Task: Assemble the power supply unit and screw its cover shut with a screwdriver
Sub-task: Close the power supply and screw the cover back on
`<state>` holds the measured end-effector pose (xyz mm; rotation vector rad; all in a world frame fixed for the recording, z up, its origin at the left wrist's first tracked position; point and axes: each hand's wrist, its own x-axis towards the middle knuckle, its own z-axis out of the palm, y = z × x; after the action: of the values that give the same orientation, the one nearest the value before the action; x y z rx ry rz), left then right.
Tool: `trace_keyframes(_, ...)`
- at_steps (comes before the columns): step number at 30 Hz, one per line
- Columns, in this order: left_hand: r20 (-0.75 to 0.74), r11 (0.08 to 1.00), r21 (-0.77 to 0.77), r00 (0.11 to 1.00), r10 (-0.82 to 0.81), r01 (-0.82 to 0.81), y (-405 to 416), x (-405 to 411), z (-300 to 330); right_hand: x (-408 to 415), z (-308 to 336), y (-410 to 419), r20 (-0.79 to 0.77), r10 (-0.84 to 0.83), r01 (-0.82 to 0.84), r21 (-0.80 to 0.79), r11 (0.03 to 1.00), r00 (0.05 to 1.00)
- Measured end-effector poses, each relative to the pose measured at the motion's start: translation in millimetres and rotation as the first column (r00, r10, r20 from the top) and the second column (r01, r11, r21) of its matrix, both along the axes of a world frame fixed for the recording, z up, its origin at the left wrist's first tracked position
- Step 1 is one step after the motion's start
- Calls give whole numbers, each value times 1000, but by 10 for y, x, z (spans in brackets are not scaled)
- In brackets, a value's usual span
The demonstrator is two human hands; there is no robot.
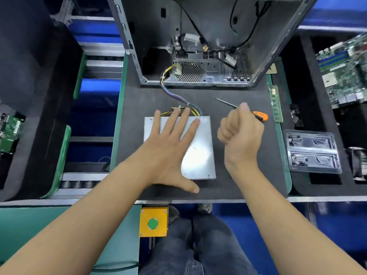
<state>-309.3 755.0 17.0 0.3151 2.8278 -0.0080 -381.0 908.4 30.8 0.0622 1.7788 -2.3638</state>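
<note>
arms: bare, no sleeves | hands point(170, 147): ungloved | legs: dark blue jeans point(198, 245)

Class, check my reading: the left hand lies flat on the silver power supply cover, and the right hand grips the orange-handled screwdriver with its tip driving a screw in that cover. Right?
Not quite. In the head view the screwdriver tip points away over the mat, off the cover. The left hand lies flat on the cover; the right hand grips the screwdriver.

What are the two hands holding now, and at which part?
The right hand grips the screwdriver by its orange handle. The left hand holds nothing; it lies flat on the power supply cover.
</note>
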Motion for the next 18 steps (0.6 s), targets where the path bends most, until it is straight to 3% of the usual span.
trace_keyframes(3, -4, 999, -33, 1000, 11, -11, 76, -16, -13, -36, -173, 186, -27, 3, 9, 411, 912, 1000)
trace_keyframes(5, -9, 999, -26, 999, 32, -32, 97, -23, 2, 16, -300, 231, 20, 83, -81, 548, 832, 996)
trace_keyframes(11, -38, 999, -25, 999, 29, -30, 144, -8, -23, 172, -462, 108, 125, 264, -288, 554, 781, 956)
trace_keyframes(18, -63, 997, 35, 996, 66, -64, 183, -1, -26, 241, -549, 93, 105, 282, -294, 528, 797, 954)
